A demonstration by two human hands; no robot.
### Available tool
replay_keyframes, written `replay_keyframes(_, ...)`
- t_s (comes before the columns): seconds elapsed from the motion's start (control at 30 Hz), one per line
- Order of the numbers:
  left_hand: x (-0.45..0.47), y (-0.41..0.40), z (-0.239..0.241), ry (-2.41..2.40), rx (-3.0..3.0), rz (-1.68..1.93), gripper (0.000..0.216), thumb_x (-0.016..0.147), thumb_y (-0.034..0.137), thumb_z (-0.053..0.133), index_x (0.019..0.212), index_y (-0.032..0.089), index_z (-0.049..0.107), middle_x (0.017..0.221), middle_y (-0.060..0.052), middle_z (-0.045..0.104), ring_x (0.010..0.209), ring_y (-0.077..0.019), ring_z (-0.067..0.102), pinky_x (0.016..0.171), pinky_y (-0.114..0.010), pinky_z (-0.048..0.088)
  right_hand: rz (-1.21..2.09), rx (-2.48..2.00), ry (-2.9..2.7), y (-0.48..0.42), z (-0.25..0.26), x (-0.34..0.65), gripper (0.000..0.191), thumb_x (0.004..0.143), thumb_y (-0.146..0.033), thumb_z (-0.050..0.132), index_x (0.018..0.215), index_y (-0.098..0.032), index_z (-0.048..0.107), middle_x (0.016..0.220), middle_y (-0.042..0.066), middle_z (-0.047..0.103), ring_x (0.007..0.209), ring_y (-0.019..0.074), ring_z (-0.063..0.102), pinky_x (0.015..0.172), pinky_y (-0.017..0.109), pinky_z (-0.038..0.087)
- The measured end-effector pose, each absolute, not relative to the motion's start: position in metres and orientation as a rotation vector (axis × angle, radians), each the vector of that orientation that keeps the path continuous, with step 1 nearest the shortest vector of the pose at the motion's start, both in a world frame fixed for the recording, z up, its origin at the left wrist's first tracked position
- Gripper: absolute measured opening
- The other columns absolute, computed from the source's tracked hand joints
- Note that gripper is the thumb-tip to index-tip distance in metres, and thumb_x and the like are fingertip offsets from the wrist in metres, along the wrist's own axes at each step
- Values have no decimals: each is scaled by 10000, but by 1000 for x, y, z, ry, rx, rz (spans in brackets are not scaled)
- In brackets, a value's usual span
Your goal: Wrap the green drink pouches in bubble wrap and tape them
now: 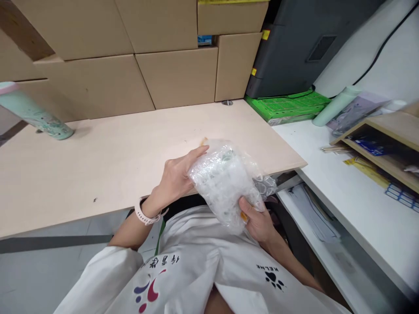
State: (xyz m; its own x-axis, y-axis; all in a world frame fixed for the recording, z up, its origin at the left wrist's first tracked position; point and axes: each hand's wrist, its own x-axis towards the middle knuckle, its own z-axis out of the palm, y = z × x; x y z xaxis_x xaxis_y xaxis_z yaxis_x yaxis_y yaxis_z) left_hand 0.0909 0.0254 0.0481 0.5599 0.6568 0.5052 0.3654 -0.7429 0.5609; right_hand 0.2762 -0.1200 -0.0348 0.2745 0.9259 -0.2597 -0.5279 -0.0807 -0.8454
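A bundle of clear bubble wrap (222, 183) is held above the table's front edge, close to my body. Whitish contents show through the plastic, with a small green patch near the top; what they are I cannot make out. My left hand (178, 174) grips the bundle's left side, its thumb along the upper corner and its other fingers partly hidden behind. At the lower right my right hand (257, 218) is closed on the wrap, thumb on top. Beside that thumb shows a small orange-yellow patch. Loose plastic sticks out on the right.
Stacked cardboard boxes (176, 78) line the table's back. A mint-green tumbler (42, 115) stands at the left. On the right are a green crate (288, 107), a dark grey case (288, 52), a white desk (327, 170) and a wooden shelf unit (393, 131).
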Motion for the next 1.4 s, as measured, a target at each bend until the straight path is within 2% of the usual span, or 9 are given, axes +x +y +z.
replay_keyframes(0.1, 93, 10, 60, 745, 1939, 995, 571, 790, 324, 758, 1339, 247, 618, 980, -37, 776, 797, -191, 719, 756, -298, 575, 1257, -1054, -519, -119, -25, 275, 485, 625, -613, 857, 955, -279, 737, 914, 48, 794, 881, 284, 758, 755, 415, 639)
replay_keyframes(0.33, 105, -3, 50, 536, 1593, 772, 849, 751, 730, 668, 1414, 223, 516, 1294, -154, 660, 1192, -337, 650, 896, -432, 581, 869, -1170, -617, -93, -3, 261, 549, 844, -649, 642, 1260, -291, 633, 1203, 65, 737, 1195, 267, 665, 866, 391, 620)
replay_keyframes(0.43, 125, 0, 38, 586, 1317, 968, 851, 714, 632, 778, 1393, 216, 479, 1295, -138, 661, 1180, -318, 656, 944, -415, 574, 790, -1146, -639, -65, 8, 248, 471, 869, -578, 628, 1231, -277, 634, 1237, 67, 716, 1205, 252, 651, 908, 375, 598)
replay_keyframes(0.63, 137, 49, 28, 715, 886, 920, 439, 759, 321, 822, 1098, 122, 626, 948, -95, 745, 810, -234, 733, 781, -380, 610, 1183, -1029, -732, -22, 16, 244, 410, 740, -519, 771, 985, -209, 663, 997, 51, 740, 925, 223, 710, 762, 327, 598)
replay_keyframes(0.77, 129, 81, 15, 784, 856, 815, 349, 778, 257, 798, 1046, 102, 638, 861, -104, 743, 798, -232, 733, 797, -378, 602, 1009, -1149, -724, -15, -2, 255, 545, 775, -515, 715, 1223, -240, 572, 1288, 90, 647, 1100, 242, 662, 869, 383, 585)
replay_keyframes(0.93, 124, 98, 5, 951, 1298, 853, 544, 797, 317, 784, 1256, 117, 573, 1223, -194, 681, 1094, -299, 686, 962, -472, 542, 219, -1444, -1236, -8, -11, 278, 451, 962, -393, 451, 1383, -255, 536, 1521, 114, 495, 1438, 281, 400, 1163, 531, 352)
replay_keyframes(1.03, 121, 101, 4, 1215, 1825, 945, 780, 839, 279, 730, 1513, 170, 351, 1556, -218, 416, 1453, -351, 399, 1164, -541, 347, 52, -1508, -1702, 3, -8, 283, 444, 1024, -328, 322, 1378, -233, 572, 1560, 88, 474, 1527, 264, 266, 1225, 533, 236)
replay_keyframes(1.13, 114, 99, 0, 1239, 2363, 774, 670, 952, 253, 543, 1568, 209, 283, 1685, -168, 164, 1574, -351, 81, 1230, -576, 185, 75, -1579, -1964, 12, -12, 281, 490, 1039, -326, 295, 1482, -222, 479, 1640, 63, 352, 1556, 260, 203, 1240, 522, 207)
replay_keyframes(1.4, 107, 74, -17, 1125, 2757, 327, 676, 1030, 395, 350, 1616, 162, 105, 1696, -198, 25, 1561, -418, -53, 1107, -712, 314, 74, -1675, -2076, 10, -32, 280, 556, 1039, -317, 308, 1590, -240, 298, 1684, 36, 219, 1567, 279, 153, 1244, 572, 146)
